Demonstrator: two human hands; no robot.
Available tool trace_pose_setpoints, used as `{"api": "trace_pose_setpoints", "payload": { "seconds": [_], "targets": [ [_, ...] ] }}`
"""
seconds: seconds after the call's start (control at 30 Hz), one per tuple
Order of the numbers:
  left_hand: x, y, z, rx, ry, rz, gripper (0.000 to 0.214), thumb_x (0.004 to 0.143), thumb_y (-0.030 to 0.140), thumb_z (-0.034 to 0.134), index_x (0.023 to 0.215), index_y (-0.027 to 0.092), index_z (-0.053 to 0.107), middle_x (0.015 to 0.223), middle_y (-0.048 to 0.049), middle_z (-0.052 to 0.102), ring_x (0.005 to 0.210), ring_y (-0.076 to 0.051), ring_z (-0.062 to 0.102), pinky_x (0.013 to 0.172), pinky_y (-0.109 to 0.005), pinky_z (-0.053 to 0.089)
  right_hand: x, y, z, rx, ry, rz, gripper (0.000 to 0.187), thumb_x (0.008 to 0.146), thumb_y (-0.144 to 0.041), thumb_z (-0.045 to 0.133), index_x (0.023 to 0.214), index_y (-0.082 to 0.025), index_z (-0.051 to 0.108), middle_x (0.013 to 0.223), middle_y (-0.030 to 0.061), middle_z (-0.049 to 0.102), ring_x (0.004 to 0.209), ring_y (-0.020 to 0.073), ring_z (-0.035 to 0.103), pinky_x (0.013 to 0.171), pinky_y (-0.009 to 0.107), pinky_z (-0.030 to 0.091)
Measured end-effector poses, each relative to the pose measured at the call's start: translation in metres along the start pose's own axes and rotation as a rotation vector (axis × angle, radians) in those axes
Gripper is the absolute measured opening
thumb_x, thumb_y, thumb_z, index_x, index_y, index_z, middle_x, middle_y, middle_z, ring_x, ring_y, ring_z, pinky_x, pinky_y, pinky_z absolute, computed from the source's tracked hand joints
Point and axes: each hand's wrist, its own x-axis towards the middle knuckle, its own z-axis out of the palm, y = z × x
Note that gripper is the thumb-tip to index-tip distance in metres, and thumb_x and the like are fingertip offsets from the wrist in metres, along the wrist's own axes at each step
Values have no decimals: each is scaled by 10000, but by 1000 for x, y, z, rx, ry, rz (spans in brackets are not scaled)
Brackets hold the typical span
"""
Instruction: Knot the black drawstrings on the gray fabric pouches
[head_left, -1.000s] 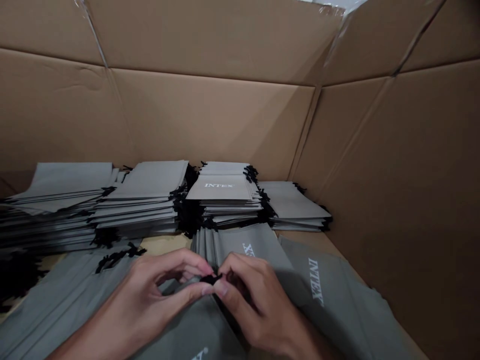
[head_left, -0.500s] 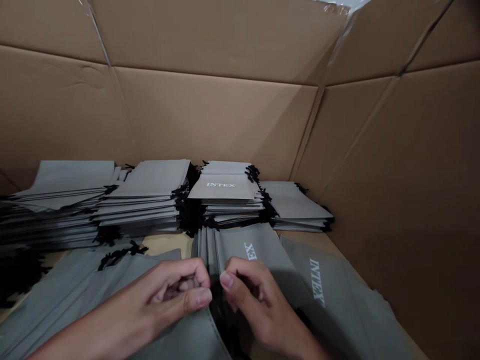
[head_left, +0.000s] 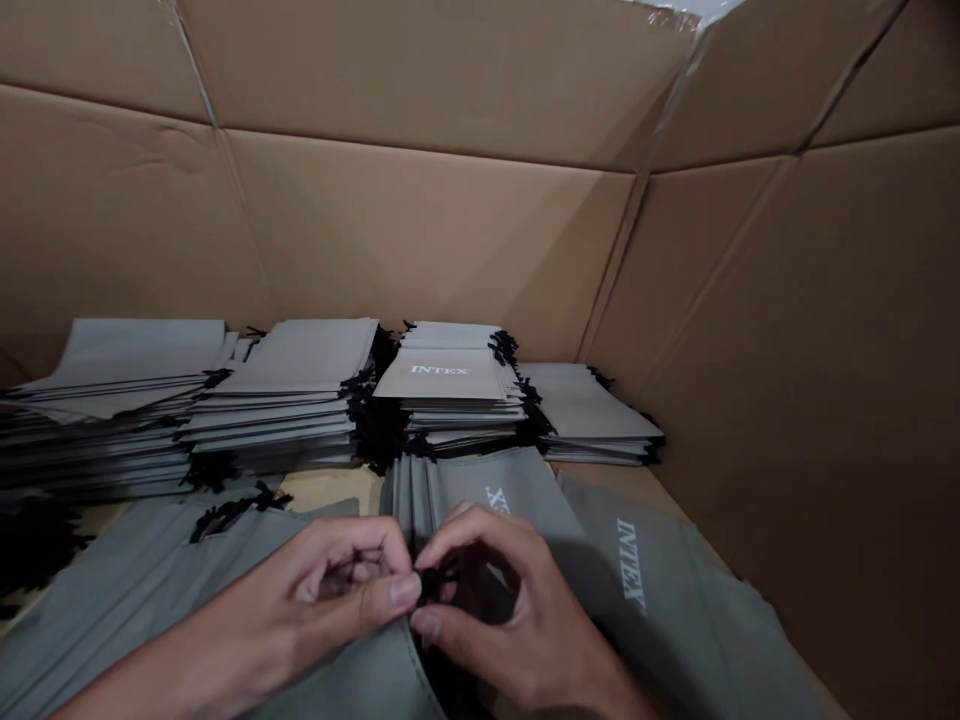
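A grey fabric bag (head_left: pixel 360 675) with stitched edging hangs from my left hand (head_left: pixel 330 600), whose thumb and index finger pinch its upper corner. A black cord (head_left: pixel 439 580) sticks out there as a small tuft. My right hand (head_left: pixel 510 610) is curved around this tuft, index fingertip above and thumb below, with a gap between them. The index tip appears to touch the cord. Behind the hands stands a bundle of folded grey bags (head_left: pixel 517 470), its white lettering partly hidden by the right hand.
Along the back cardboard wall (head_left: pixel 427 230) lie several stacks of grey bags (head_left: pixel 300 360) with black cord ends. More grey bags (head_left: pixel 142 560) lie at left. A bag lettered INTEX (head_left: pixel 675 570) lies at right, near the right cardboard wall (head_left: pixel 825 350).
My right hand has moved slightly left to the bag's corner, and its thumb and index finger have parted around the black cord. My left hand keeps its pinch in nearly the same place.
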Motion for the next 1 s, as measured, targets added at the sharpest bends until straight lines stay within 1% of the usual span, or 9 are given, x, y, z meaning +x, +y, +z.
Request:
{"api": "trace_pose_setpoints", "payload": {
  "seconds": [0.07,0.23,0.43,0.57,0.63,0.73,0.77,0.87,1.0],
  "targets": [
    [0,-2,0,-14,-50,-32,413,998,603,718,852,227,630,767,62,477,747,-161,393,662,-252,306,1,-1,4,54,-5,23,194,818,-236,901,956,-246,764,844,-25,698,747,134,613,671,248,468],
    [-2,4,2,-22,-92,-63,447,981,650,712,873,223,634,790,45,534,773,-171,433,685,-270,322,-1,0,11,95,-2,108,160,740,-185,809,840,-231,692,696,-54,587,646,121,525,576,235,400],
    [-5,6,3,32,-33,-24,402,989,606,712,863,226,686,767,43,567,736,-166,463,661,-264,371,-2,2,13,96,47,143,130,693,-235,762,798,-246,687,672,-43,609,600,126,509,524,241,364],
    [-2,1,2,38,6,4,360,994,563,717,863,227,716,813,26,646,796,-182,544,707,-252,425,-2,-2,10,-1,59,113,158,705,-212,748,845,-245,683,718,-44,618,641,130,543,578,252,407],
    [-1,5,3,47,50,13,372,975,564,732,815,231,686,789,36,601,790,-181,524,702,-245,416,-4,-4,6,-73,32,102,217,750,-235,773,956,-250,706,808,-32,648,723,148,588,653,268,448],
    [1,14,4,54,94,16,379,930,536,779,760,236,622,750,54,510,748,-172,454,679,-240,384,-9,-3,-1,-177,-14,108,186,911,-387,753,1049,-267,721,876,-16,659,810,174,603,738,298,461],
    [1,15,4,54,97,15,375,924,526,785,758,238,612,745,56,495,742,-172,438,676,-240,377,-11,-2,-2,-219,-14,112,175,972,-432,712,1039,-272,729,879,-11,663,837,182,605,761,306,456],
    [0,16,3,52,88,16,371,952,542,751,785,244,608,760,54,489,760,-179,429,691,-243,377,-12,1,-4,-308,-26,115,289,1087,-504,612,969,-276,744,877,-1,703,902,197,629,818,322,442],
    [-1,8,0,86,-3,-38,400,1062,631,588,935,258,658,874,41,526,848,-187,461,746,-239,392,-5,2,-3,-201,-55,62,413,1130,-536,572,879,-234,700,807,-6,703,798,159,636,784,302,439]
  ]
}}
